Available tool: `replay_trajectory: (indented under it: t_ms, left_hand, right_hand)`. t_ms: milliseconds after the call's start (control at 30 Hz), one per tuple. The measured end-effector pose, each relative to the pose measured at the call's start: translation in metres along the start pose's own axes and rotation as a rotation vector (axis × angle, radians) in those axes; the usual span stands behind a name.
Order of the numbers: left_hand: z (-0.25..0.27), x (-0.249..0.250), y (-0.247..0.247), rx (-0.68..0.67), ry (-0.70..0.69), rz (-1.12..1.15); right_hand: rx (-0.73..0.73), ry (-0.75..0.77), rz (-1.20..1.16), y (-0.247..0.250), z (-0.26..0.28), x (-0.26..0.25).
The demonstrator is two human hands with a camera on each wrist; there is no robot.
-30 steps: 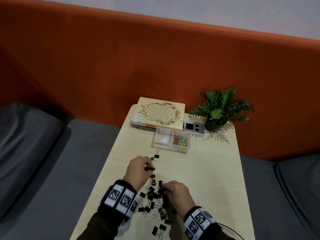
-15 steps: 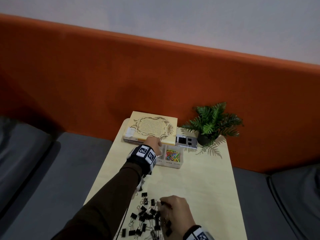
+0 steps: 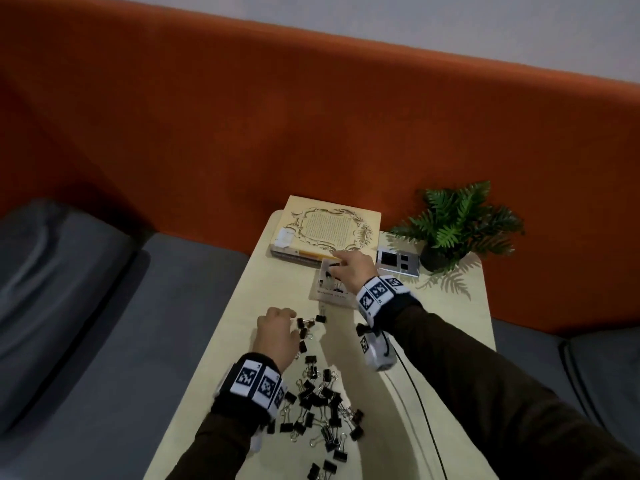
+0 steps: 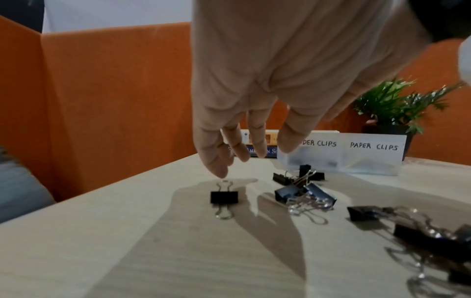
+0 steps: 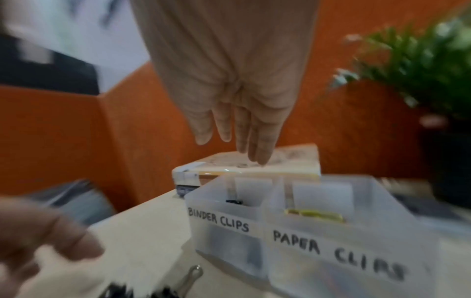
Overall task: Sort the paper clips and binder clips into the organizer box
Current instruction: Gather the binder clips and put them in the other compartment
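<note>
Binder clips, black with wire handles, scattered in a loose pile on pale wooden table, near edge; a few more lying in organizer box, compartment labelled BINDER CLIPS. Yellow paper clips visible in neighbouring compartment labelled PAPER CLIPS. Box translucent, placed at far end of table just in front of book; potted plant and small grey device to its right. Right hand extended over binder-clip compartment, fingers straight, close together, pointing down, holding nothing. Left hand lowered over far end of pile, fingers spread and relaxed, one fingertip just above wire handle of single binder clip, not gripping it.
</note>
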State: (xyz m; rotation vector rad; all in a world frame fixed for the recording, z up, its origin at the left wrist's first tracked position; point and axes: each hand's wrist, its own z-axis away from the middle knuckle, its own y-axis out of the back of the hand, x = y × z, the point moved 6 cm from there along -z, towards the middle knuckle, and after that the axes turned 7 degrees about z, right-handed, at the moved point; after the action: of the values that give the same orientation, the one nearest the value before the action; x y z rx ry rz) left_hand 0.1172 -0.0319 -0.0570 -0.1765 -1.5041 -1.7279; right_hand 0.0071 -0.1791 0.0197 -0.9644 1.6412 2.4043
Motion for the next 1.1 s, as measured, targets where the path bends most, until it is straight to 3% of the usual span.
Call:
replay_trajectory:
  t_ms: [133, 200, 300, 367, 600, 800, 1100]
  left_hand:
    - [0.000, -0.004, -0.002, -0.005, 0.026, -0.041]
    - [-0.001, 0.001, -0.006, -0.057, 0.006, -0.094]
    - [-0.003, 0.006, -0.015, -0.130, -0.064, -0.157]
    - [-0.002, 0.005, -0.016, -0.170, -0.088, -0.168]
    - [0.026, -0.002, -0.024, -0.378, -0.120, -0.200]
    - [0.043, 0.008, -0.042, -0.303, -0.131, -0.167]
    - [0.047, 0.027, -0.052, -0.348, -0.126, -0.090]
  right_hand:
    - [0.019, 0.242, 0.210, -0.020, 0.020, -0.023]
    - [-0.100, 0.339, 0.248, -0.050, 0.037, -0.027]
    - [-0.333, 0.339, 0.363, -0.091, 0.051, -0.009]
    - [-0.382, 0.304, 0.412, -0.101, 0.058, 0.005]
    - [-0.402, 0.157, 0.386, -0.106, 0.125, 0.040]
    - [-0.242, 0.067, 0.217, -0.120, 0.149, 0.044]
    - [-0.124, 0.028, 0.120, -0.107, 0.154, 0.059]
